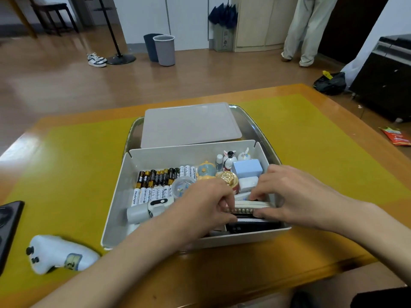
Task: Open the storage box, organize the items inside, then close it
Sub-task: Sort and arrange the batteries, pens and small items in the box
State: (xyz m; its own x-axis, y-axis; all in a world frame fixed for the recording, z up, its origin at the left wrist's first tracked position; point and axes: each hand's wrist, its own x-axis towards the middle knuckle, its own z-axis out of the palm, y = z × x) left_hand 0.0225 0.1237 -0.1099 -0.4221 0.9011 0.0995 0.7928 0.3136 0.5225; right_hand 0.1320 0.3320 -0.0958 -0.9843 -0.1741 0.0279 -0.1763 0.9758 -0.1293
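storage box (pixel 155 156) open | white batteries (pixel 142 196) read "Heybright" | my left hand (pixel 206 203) and right hand (pixel 295 196) pinch a comb-like item (pixel 244 207), half hidden

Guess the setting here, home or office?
Probably a lived-in room, home or dorm rather than a lab: wood floor with sneakers by a stand, two bins, a folded umbrella by a cabinet, and a table with a yellow mat.
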